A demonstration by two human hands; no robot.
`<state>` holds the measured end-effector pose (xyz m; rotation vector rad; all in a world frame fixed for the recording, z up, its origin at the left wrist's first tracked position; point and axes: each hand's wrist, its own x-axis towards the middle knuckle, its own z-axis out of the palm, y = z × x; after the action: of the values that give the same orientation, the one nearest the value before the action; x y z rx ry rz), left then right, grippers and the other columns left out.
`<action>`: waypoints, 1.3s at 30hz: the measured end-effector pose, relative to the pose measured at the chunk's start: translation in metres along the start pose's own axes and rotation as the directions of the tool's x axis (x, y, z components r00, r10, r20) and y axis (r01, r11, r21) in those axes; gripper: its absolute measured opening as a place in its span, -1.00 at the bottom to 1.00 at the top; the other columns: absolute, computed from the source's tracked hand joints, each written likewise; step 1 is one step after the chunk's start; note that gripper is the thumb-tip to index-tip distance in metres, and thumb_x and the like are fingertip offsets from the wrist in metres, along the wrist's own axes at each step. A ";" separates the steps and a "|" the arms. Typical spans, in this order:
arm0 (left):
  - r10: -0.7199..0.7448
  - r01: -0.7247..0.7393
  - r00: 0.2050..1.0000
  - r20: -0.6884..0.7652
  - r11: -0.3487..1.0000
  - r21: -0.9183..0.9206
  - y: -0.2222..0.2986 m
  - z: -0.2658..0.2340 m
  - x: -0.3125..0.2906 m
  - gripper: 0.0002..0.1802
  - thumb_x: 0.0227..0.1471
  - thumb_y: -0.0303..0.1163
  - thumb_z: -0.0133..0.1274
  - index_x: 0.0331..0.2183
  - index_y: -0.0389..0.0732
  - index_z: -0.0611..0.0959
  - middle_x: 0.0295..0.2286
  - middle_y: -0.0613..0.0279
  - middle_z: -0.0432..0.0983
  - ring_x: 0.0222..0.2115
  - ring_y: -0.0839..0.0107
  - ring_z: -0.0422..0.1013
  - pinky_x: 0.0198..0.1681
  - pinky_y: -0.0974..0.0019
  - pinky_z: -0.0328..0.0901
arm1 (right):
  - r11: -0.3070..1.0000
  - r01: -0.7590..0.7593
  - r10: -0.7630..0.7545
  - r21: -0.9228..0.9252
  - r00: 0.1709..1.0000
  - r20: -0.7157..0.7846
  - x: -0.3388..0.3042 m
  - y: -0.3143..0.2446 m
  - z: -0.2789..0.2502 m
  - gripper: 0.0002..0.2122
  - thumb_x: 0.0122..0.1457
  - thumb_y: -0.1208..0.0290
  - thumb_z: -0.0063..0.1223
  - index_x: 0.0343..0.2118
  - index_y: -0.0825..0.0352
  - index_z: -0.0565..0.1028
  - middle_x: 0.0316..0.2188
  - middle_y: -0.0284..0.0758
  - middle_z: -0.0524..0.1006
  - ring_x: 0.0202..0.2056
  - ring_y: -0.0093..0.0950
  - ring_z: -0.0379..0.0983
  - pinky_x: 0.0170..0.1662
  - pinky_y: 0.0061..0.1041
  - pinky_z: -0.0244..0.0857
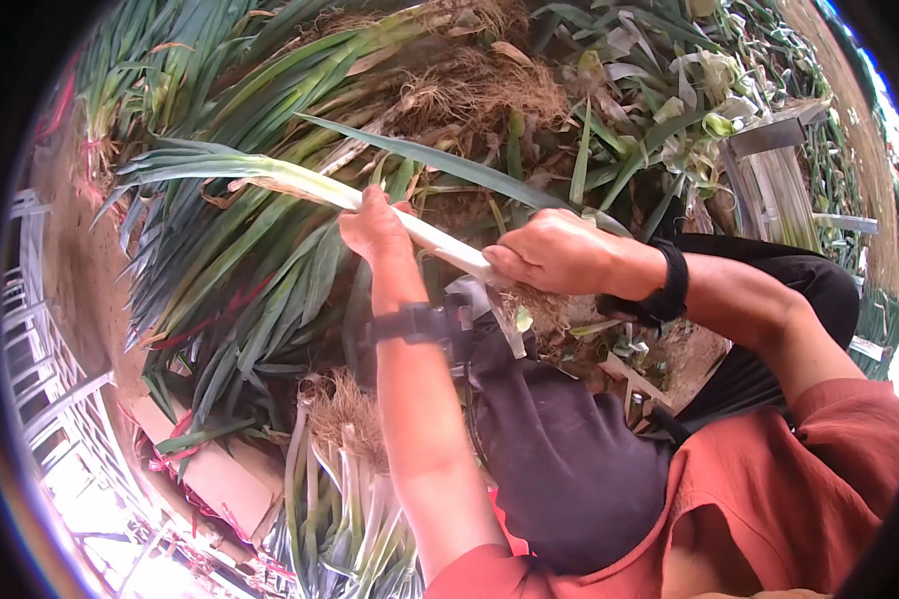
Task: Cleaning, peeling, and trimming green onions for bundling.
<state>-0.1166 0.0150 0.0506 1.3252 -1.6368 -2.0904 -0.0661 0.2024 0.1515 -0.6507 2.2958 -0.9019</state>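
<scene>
A long leek with a white shank and green leaves lies slantwise across the middle, its green end at the upper left. My left hand is closed round its pale shank. My right hand is curled tight at the white end, its thumb against the shank. A long green leek leaf runs from the upper left to the knuckles of my right hand and shows again beyond them. The leaf seems to be in that fist, whose inside is hidden. Roots show under my right hand.
A heap of leeks with tangled roots spreads on the left and far side. Stripped leaves pile up at the far right. Cleaned leeks lie beside my left forearm. Cardboard and a white metal rack are at the left.
</scene>
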 end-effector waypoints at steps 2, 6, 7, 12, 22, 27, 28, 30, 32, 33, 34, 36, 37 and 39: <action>-0.010 0.011 1.000 -0.015 1.000 0.017 0.000 0.007 -0.001 -0.73 -0.17 -0.48 0.02 -0.46 -0.44 0.32 -0.62 0.00 0.34 -0.79 0.28 0.32 -0.81 0.27 0.25 | 0.998 -0.028 0.034 0.061 0.995 -0.093 -0.022 0.004 0.001 -0.67 0.17 0.24 -0.21 -0.56 0.38 0.46 -0.64 -0.04 0.40 -0.54 -0.06 0.33 -0.44 -0.22 0.22; 0.068 -0.047 0.987 -0.145 0.988 0.148 -0.002 0.003 0.006 -0.69 -0.18 -0.46 0.05 -0.42 -0.49 0.34 -0.60 -0.05 0.38 -0.76 0.26 0.37 -0.78 0.26 0.28 | 0.992 -0.064 0.079 0.107 0.986 -0.144 -0.070 0.008 -0.003 -0.72 0.13 0.34 -0.12 -0.63 0.41 0.40 -0.72 -0.06 0.31 -0.65 -0.18 0.29 -0.52 -0.32 0.22; 0.116 -0.080 0.975 -0.189 0.979 0.187 -0.003 -0.002 0.011 -0.68 -0.18 -0.46 0.05 -0.41 -0.50 0.35 -0.60 -0.06 0.39 -0.76 0.26 0.37 -0.77 0.27 0.29 | 0.981 -0.121 0.149 0.149 0.971 -0.190 -0.083 0.013 -0.005 -0.72 0.12 0.36 -0.10 -0.65 0.42 0.38 -0.74 -0.09 0.30 -0.67 -0.21 0.28 -0.55 -0.33 0.21; 0.066 -0.027 0.976 -0.206 0.982 0.187 0.005 -0.005 0.006 -0.54 -0.16 -0.32 0.06 -0.31 -0.50 0.33 -0.53 -0.06 0.40 -0.70 0.31 0.34 -0.61 0.26 0.30 | 0.776 -0.429 0.304 -0.461 0.896 -0.322 -0.099 0.075 -0.042 -0.55 -0.03 0.29 0.11 -0.05 0.32 0.34 -0.23 -0.14 0.43 -0.15 -0.24 0.37 -0.16 -0.39 0.28; -0.198 0.205 0.979 0.055 0.960 -0.192 -0.024 0.000 -0.008 -0.60 -0.01 -0.51 -0.04 -0.20 -0.43 0.14 -0.31 -0.12 0.32 -0.51 0.17 0.44 -0.53 0.13 0.46 | 0.983 0.098 -0.139 -0.158 0.950 -0.280 0.037 0.008 0.041 -0.70 -0.13 0.45 0.15 -0.25 0.31 0.45 -0.26 -0.23 0.43 -0.17 -0.23 0.35 -0.14 -0.37 0.27; -0.196 0.202 0.979 0.056 0.967 -0.154 -0.019 0.001 -0.007 -0.71 -0.02 -0.51 -0.02 -0.28 -0.49 0.31 -0.38 -0.08 0.35 -0.53 0.21 0.42 -0.54 0.18 0.43 | 0.805 0.576 -0.571 -0.142 0.686 -0.451 0.046 0.027 0.057 -0.89 -0.09 0.52 0.05 -0.47 0.34 0.39 -0.49 -0.29 0.42 -0.40 -0.34 0.40 -0.39 -0.39 0.30; -0.191 0.195 0.981 0.044 0.968 -0.158 -0.019 0.001 -0.005 -0.71 -0.02 -0.50 -0.02 -0.29 -0.49 0.31 -0.39 -0.07 0.34 -0.55 0.24 0.40 -0.54 0.19 0.42 | 0.874 0.485 -0.420 0.039 0.793 -0.442 0.039 0.027 0.057 -0.91 -0.05 0.51 0.03 -0.46 0.34 0.38 -0.53 -0.29 0.41 -0.44 -0.39 0.38 -0.42 -0.43 0.29; -0.187 0.186 0.982 0.014 0.968 -0.166 -0.021 -0.003 -0.002 -0.71 -0.01 -0.49 -0.01 -0.30 -0.50 0.32 -0.41 -0.05 0.34 -0.60 0.29 0.36 -0.56 0.21 0.41 | 0.894 0.225 -0.100 0.387 0.943 -0.319 0.009 0.014 0.051 -0.92 0.04 0.51 0.00 -0.45 0.35 0.35 -0.59 -0.30 0.38 -0.54 -0.50 0.35 -0.46 -0.50 0.26; -0.160 0.158 0.987 0.002 0.975 -0.153 -0.021 -0.002 -0.002 -0.73 -0.07 -0.53 0.02 -0.36 -0.48 0.33 -0.49 0.02 0.35 -0.69 0.37 0.29 -0.65 0.31 0.32 | 0.754 0.020 0.201 0.657 0.945 -0.259 -0.011 0.015 0.036 -0.91 0.13 0.46 -0.08 -0.44 0.34 0.31 -0.65 -0.44 0.33 -0.60 -0.68 0.24 -0.55 -0.62 0.16; -0.132 0.130 0.991 -0.004 0.981 -0.143 -0.023 -0.010 0.008 -0.74 -0.09 -0.54 0.03 -0.37 -0.47 0.33 -0.51 0.03 0.34 -0.70 0.38 0.28 -0.67 0.32 0.29 | 0.717 -0.038 0.258 0.697 0.942 -0.214 -0.026 0.014 0.023 -0.90 0.14 0.45 -0.09 -0.45 0.34 0.31 -0.65 -0.49 0.33 -0.61 -0.69 0.22 -0.56 -0.65 0.13; -0.109 0.108 0.994 -0.005 0.986 -0.130 -0.026 -0.014 0.014 -0.74 -0.11 -0.55 0.04 -0.38 -0.46 0.33 -0.53 0.05 0.34 -0.71 0.39 0.27 -0.69 0.34 0.27 | 0.801 -0.079 0.255 0.593 0.942 -0.219 -0.044 0.020 0.013 -0.90 0.14 0.51 -0.10 -0.47 0.35 0.28 -0.68 -0.51 0.26 -0.62 -0.74 0.18 -0.60 -0.67 0.11; -0.123 0.119 0.992 -0.023 0.984 -0.133 -0.023 -0.008 0.011 -0.76 -0.14 -0.56 0.05 -0.41 -0.43 0.33 -0.57 0.08 0.33 -0.71 0.41 0.26 -0.72 0.37 0.19 | 0.849 -0.245 0.357 0.468 0.919 -0.167 -0.077 0.049 0.011 -0.93 0.11 0.52 -0.05 -0.41 0.36 0.32 -0.68 -0.48 0.27 -0.60 -0.74 0.21 -0.58 -0.66 0.15; -0.120 0.114 0.992 -0.036 0.983 -0.143 -0.021 -0.008 0.010 -0.76 -0.13 -0.56 0.05 -0.41 -0.42 0.33 -0.56 0.08 0.33 -0.71 0.41 0.26 -0.72 0.38 0.19 | 0.913 -0.171 0.262 0.370 0.941 -0.213 -0.081 0.054 0.015 -0.89 0.09 0.48 -0.02 -0.33 0.34 0.35 -0.67 -0.41 0.32 -0.60 -0.65 0.28 -0.56 -0.60 0.20; -0.129 0.124 0.991 -0.022 0.980 -0.154 -0.021 -0.002 0.007 -0.76 -0.10 -0.53 0.05 -0.41 -0.40 0.33 -0.54 0.09 0.34 -0.71 0.42 0.26 -0.73 0.39 0.20 | 0.996 -0.004 0.031 0.085 0.949 -0.315 -0.077 0.046 0.024 -0.65 0.00 0.46 0.07 -0.09 0.15 0.37 -0.63 -0.29 0.42 -0.57 -0.41 0.42 -0.48 -0.46 0.33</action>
<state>-0.1116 0.0173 0.0287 1.4386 -1.3816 -2.2032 -0.0053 0.2696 0.1296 -0.4760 2.5216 -1.1576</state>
